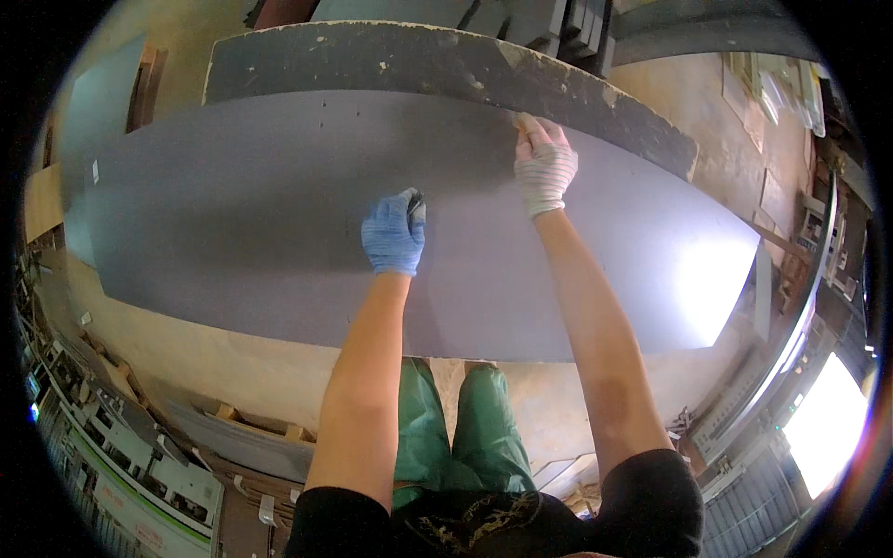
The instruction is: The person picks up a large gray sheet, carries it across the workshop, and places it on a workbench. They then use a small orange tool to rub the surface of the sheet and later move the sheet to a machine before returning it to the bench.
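Note:
A large dark grey panel [279,205] lies flat in front of me. My left hand [394,234], in a blue knit glove, is closed over the middle of the panel. A small dark piece with a shiny edge [416,202] shows at its fingers; its kind is too small to tell. My right hand [545,167], in a pale striped glove, reaches to the panel's far edge. Its fingers are bent and pressed together there, and whatever lies between the fingertips is hidden.
Behind the panel runs a worn dark board [372,58] with chipped edges. Stacked dark panels [581,28] stand beyond it. Tan floor [223,349] surrounds the work surface. A machine with a pale body [139,484] is at the lower left; a bright screen or window [826,423] glows at right.

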A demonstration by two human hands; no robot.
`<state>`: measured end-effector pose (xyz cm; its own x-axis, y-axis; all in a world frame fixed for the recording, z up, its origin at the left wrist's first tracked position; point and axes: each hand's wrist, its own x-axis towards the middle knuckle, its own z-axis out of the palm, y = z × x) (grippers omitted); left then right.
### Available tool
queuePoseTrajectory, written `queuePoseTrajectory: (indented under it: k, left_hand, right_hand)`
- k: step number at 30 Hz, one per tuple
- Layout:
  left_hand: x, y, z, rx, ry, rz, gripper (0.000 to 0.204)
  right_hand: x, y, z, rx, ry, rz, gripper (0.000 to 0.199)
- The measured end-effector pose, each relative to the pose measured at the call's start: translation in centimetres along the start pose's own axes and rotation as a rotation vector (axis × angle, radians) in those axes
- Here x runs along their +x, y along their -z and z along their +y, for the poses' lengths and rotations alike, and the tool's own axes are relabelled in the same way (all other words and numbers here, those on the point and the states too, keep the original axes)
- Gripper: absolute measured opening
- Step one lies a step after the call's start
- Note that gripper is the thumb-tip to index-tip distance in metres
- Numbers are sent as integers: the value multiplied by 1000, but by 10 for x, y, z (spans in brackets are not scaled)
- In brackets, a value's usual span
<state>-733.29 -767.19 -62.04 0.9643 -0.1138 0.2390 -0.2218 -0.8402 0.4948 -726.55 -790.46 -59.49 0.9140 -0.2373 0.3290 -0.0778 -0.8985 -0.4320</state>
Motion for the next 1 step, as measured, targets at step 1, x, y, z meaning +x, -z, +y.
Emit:
queuePoseTrajectory:
  k: [1]
  left_hand:
    - [-1,-2,-1,-9,34,-17,28]
  right_hand:
    - [1,-5,2,-28,44,-15,24]
